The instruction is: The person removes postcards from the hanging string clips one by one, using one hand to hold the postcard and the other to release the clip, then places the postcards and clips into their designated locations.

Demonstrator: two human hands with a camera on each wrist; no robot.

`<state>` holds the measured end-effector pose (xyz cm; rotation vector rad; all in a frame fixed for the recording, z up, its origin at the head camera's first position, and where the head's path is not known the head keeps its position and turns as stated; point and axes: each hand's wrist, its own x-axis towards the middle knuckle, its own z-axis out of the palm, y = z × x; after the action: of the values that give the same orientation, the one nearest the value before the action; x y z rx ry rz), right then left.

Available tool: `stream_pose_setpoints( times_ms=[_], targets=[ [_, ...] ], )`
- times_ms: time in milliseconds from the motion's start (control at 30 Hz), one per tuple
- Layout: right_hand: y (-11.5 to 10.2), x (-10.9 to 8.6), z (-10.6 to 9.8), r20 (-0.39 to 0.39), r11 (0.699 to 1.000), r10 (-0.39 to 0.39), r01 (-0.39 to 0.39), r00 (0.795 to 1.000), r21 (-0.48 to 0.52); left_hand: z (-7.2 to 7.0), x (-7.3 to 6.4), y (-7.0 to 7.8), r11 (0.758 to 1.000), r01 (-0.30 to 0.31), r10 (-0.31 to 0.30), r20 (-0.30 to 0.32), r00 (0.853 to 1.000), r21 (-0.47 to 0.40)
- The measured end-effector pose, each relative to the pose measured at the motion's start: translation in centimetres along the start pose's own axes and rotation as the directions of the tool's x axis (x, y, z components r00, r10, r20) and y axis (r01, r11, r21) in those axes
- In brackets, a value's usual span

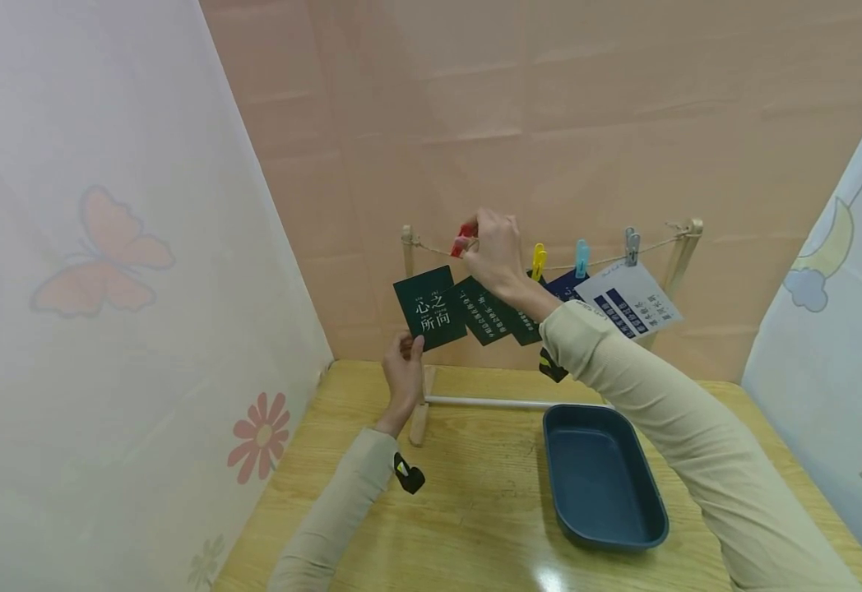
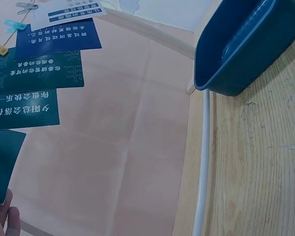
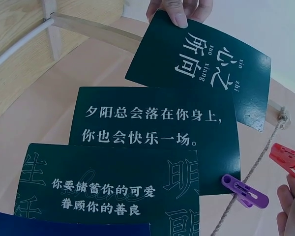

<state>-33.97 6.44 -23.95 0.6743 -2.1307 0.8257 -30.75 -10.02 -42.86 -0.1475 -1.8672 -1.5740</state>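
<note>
My left hand (image 1: 404,374) pinches a dark green card (image 1: 434,308) with white characters by its lower edge, thumb in front. The card is held up near the left end of a rope (image 3: 258,167). My right hand (image 1: 496,255) grips a red clothespin (image 3: 288,156) above the card, close beside the rope. A purple clothespin (image 3: 246,191) clips the neighbouring green card (image 3: 155,123) to the rope; in the head view my right hand hides this clothespin. The held card overlaps that neighbouring card in the head view.
Farther right along the rope, yellow (image 1: 538,261), light blue (image 1: 582,258) and grey clothespins (image 1: 632,247) hold more cards, including a white one (image 1: 627,300). Wooden posts (image 1: 683,251) carry the rope. A dark blue basin (image 1: 604,477) stands on the wooden table (image 1: 475,510), near a white bar (image 1: 490,401).
</note>
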Motion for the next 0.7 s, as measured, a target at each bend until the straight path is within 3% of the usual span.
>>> stream_pose_setpoints(
  times_ms=[700],
  targets=[
    [-0.09, -0.75, -0.09, 0.015, 0.999, -0.026, 0.026, 1.000, -0.028, -0.09, -0.25, -0.10, 1.000, -0.014, 0.014, 0.004, 1.000, -0.002]
  ],
)
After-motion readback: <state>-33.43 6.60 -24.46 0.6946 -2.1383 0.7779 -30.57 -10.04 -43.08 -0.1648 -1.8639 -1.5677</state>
